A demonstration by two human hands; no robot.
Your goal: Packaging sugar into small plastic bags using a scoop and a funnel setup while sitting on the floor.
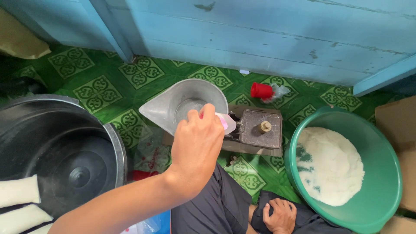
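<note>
Over the metal scale pan, the left hand pinched a small plastic scoop (light, stiff, probably best held by its handle); the right hand rested loosely curled on the knee.

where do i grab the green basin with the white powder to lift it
Take the green basin by its rolled rim, both hands on opposite sides from above, fingers hooked under the lip. It sits upright on the floor, wide and round, with white powder heaped inside, so a one-sided grip would likely tip it.
</note>
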